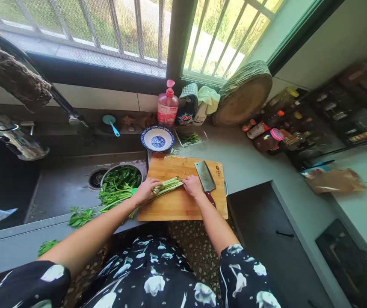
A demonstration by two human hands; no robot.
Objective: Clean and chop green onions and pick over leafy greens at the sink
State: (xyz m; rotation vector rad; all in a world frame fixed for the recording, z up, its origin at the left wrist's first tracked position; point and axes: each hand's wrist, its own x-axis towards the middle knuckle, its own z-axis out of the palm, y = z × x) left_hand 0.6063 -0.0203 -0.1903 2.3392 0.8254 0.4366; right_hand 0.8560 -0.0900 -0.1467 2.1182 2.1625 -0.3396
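Note:
A bunch of green leafy stalks [167,186] lies across a wooden cutting board [177,205], its leaves [84,214] hanging over the sink's edge to the left. My left hand [145,191] grips the stalks near the middle. My right hand [192,186] rests at the cut ends of the stalks, fingertips touching them. A cleaver [205,176] lies flat on the board just right of my right hand, with nobody holding it.
A metal bowl of green peppers [122,174] sits in the sink [64,188]. A blue-and-white bowl [157,139], a small tray of greens [190,137], a soap bottle [168,106] and a round wooden block [243,95] stand behind the board. Sauce bottles [267,132] crowd the right counter.

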